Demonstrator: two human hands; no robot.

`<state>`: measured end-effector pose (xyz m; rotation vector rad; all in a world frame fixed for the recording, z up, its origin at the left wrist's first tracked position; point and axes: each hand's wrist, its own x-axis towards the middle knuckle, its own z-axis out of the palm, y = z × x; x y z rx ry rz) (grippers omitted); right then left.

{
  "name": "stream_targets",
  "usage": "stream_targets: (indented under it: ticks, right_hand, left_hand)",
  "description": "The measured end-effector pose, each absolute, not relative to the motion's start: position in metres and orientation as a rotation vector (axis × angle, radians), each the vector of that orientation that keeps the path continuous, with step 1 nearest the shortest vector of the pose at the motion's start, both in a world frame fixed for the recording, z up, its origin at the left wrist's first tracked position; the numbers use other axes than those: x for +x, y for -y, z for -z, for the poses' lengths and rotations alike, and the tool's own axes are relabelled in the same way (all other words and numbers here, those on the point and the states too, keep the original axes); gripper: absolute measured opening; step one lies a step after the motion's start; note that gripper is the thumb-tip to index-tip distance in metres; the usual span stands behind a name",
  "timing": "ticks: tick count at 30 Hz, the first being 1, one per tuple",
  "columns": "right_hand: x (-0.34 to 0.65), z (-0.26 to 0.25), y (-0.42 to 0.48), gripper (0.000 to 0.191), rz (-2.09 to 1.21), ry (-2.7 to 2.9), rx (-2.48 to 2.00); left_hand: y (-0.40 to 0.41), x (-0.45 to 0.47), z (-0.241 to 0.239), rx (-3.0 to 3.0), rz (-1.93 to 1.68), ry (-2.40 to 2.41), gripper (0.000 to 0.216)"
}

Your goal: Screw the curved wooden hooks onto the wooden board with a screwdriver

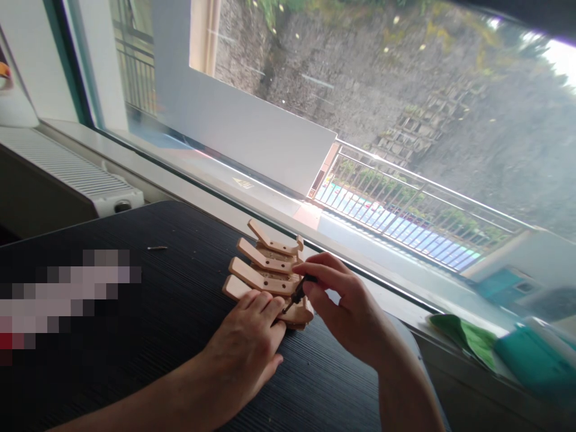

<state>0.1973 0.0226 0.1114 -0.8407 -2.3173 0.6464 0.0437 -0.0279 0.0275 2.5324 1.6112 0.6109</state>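
right hand (344, 294) with its grip closed around a dark screwdriver (297, 291), tip at the near end of a wooden hook rack (274, 263), left hand (247, 339) laid over that same end, its grip impossible to tell, rack resting on the black table (180, 294), small metal piece (157, 248) left of the rack, window (450, 138) beyond it

Bright window (387, 78) glare, dim fgnd
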Motion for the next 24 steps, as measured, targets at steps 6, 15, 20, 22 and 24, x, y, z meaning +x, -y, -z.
stream_targets:
  ticks: [6, 15, 20, 22, 24]
  right_hand:
    - [0.1991, -0.1160, -0.0218, 0.028, -0.698, 2.352, -0.810]
    - [0.2003, -0.1132, -0.0228, 0.028, -0.723, 2.345, -0.808]
    - [0.2001, -0.1134, -0.0237, 0.026, -0.695, 2.334, -0.844]
    - [0.1996, -0.1120, -0.0256, 0.025, -0.680, 2.316, -0.865]
    - [0.1993, -0.1101, -0.0277, 0.024, -0.669, 2.298, -0.877]
  left_hand:
    - [0.0283, 0.0435, -0.0282, 2.523, -0.588, -1.617, 0.033]
    - [0.0266, 0.0436, -0.0250, 2.572, -0.636, -1.631, 0.031]
    - [0.0273, 0.0439, -0.0245, 2.577, -0.648, -1.627, 0.030]
    - [0.0271, 0.0440, -0.0234, 2.583, -0.659, -1.627, 0.029]
    - [0.0266, 0.0439, -0.0217, 2.595, -0.680, -1.624, 0.028]
